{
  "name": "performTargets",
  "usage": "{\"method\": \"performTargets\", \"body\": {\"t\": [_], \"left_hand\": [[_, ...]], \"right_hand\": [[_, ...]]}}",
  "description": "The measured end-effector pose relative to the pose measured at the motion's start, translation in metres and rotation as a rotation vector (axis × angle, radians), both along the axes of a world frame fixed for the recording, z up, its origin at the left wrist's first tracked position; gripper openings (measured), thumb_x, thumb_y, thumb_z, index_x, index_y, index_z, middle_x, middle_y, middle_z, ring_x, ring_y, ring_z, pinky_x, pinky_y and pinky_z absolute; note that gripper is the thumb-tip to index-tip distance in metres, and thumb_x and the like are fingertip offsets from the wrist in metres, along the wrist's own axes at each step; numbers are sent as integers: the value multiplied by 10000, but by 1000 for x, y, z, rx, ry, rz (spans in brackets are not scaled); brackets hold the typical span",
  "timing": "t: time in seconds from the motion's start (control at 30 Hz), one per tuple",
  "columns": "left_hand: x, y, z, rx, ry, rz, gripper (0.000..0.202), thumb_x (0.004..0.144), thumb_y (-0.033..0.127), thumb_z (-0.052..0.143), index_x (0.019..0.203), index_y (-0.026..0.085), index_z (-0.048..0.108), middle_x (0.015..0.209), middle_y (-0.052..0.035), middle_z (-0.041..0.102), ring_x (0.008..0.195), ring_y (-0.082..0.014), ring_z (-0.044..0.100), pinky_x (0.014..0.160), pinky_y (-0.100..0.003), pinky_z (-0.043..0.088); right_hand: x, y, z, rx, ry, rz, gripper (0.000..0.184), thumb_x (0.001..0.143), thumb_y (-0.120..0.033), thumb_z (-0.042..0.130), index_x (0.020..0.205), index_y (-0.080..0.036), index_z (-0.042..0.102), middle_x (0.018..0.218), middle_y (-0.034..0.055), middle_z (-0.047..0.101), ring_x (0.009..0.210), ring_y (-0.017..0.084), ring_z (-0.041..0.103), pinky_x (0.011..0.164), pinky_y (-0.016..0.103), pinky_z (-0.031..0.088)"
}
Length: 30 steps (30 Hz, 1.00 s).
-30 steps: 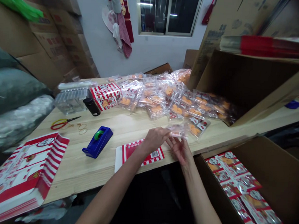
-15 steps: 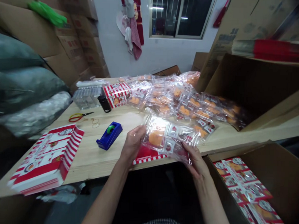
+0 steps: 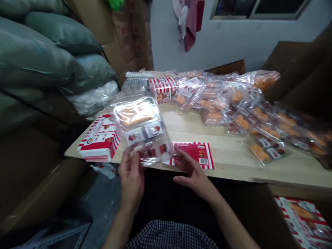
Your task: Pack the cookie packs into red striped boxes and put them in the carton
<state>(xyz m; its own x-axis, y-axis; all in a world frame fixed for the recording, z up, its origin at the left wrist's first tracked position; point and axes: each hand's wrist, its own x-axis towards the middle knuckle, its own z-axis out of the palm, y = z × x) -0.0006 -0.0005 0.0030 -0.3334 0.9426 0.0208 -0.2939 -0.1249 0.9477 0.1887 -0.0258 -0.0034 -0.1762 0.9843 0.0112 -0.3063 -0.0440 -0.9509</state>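
My left hand (image 3: 131, 176) pinches the lower edge of a clear plastic pack (image 3: 135, 135), which is tilted up above the table. Inside the pack are an orange piece, small white sachets and red-brown pieces. My right hand (image 3: 194, 174) is open, thumb and fingers apart, near the pack's lower right corner; whether its fingertips touch the pack I cannot tell. Under those fingers a red printed card (image 3: 192, 151) with a striped border lies at the table's front edge. To the left sits a stack of red-and-white striped cards (image 3: 100, 144), partly behind the pack.
Several similar packs (image 3: 242, 121) are heaped along the back and right of the wooden table (image 3: 179, 126). A striped box (image 3: 164, 89) stands behind my pack. Lower right, an open carton holds striped packages (image 3: 305, 220). Large sacks (image 3: 35, 54) are piled at left.
The pack has moved left and been turned upright, now in my left hand only. My right hand has let go of it. The view has swung left, and more of the red card shows.
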Motion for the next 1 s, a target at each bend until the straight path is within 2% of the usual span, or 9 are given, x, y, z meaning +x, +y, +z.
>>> {"method": "performTargets", "body": {"t": [0.03, 0.13, 0.2, 0.3, 0.47, 0.63, 0.73, 0.83, 1.0], "left_hand": [[-23, 4, 0, 5, 79, 68, 538, 883, 441, 670, 1370, 239, 559, 1200, -76, 717, 1060, -218, 700, 972, -349, 541], [-77, 8, -5, -88, 316, 62, 665, 806, 438, 752, 1400, 211, 555, 1189, -80, 728, 1048, -228, 699, 982, -360, 531], [-94, 7, -14, -163, 399, -15, 716, 778, 459, 766, 1403, 181, 555, 1190, -95, 729, 1071, -253, 689, 992, -396, 526], [-100, 6, -33, -232, 403, -173, 743, 777, 485, 755, 1408, 152, 550, 1191, -122, 727, 1090, -278, 680, 994, -424, 519], [-104, 11, -57, -324, 394, -510, 626, 847, 452, 697, 1396, 179, 572, 1149, -101, 748, 992, -252, 696, 933, -371, 525], [-117, 26, -53, -429, 421, -897, 498, 840, 414, 712, 1304, 240, 656, 1180, -77, 741, 925, -237, 701, 840, -341, 531], [-122, 39, -46, -405, 404, -1105, 477, 860, 378, 702, 1320, 271, 641, 1268, -81, 702, 962, -230, 700, 840, -322, 523], [-123, 52, -41, -337, 439, -1245, 457, 883, 351, 683, 1332, 279, 628, 1302, -81, 682, 1023, -224, 688, 866, -308, 512], [-122, 74, -42, -252, 517, -1337, 434, 883, 369, 685, 1306, 276, 651, 1310, -88, 677, 1060, -227, 681, 873, -298, 518]], "right_hand": [[16, 10, -2, 84, -215, 12, 919, 594, -244, 919, 1409, -394, 524, 1482, 16, 535, 1450, 295, 386, 1221, 577, 190], [59, 49, -20, 283, -789, -44, 1079, 423, -338, 980, 1407, -390, 541, 1560, 59, 430, 1519, 413, 130, 1191, 660, -1], [75, 72, -38, 316, -1101, 59, 1250, 361, -420, 982, 1488, -331, 448, 1611, 134, 321, 1512, 467, 32, 1153, 685, -91], [79, 88, -60, 282, -1350, 234, 1347, 451, -497, 932, 1581, -268, 237, 1609, 208, 271, 1511, 474, 29, 1131, 701, -107], [75, 80, -63, 326, -1415, 304, 1290, 594, -448, 852, 1601, -298, 60, 1525, 171, 329, 1486, 415, 206, 1158, 668, -92], [78, 72, -59, 404, -1343, 437, 1399, 544, -427, 886, 1590, -340, -39, 1547, 157, 301, 1481, 413, 222, 1175, 666, -43], [79, 68, -60, 445, -1332, 488, 1430, 527, -431, 897, 1587, -344, -60, 1561, 157, 302, 1486, 433, 198, 1176, 673, -34], [78, 65, -58, 445, -1344, 510, 1418, 531, -425, 893, 1591, -334, -45, 1571, 163, 308, 1488, 449, 186, 1174, 683, -19], [79, 60, -57, 445, -1334, 509, 1400, 544, -401, 881, 1592, -325, -43, 1578, 167, 306, 1491, 448, 184, 1172, 688, -20]]}}
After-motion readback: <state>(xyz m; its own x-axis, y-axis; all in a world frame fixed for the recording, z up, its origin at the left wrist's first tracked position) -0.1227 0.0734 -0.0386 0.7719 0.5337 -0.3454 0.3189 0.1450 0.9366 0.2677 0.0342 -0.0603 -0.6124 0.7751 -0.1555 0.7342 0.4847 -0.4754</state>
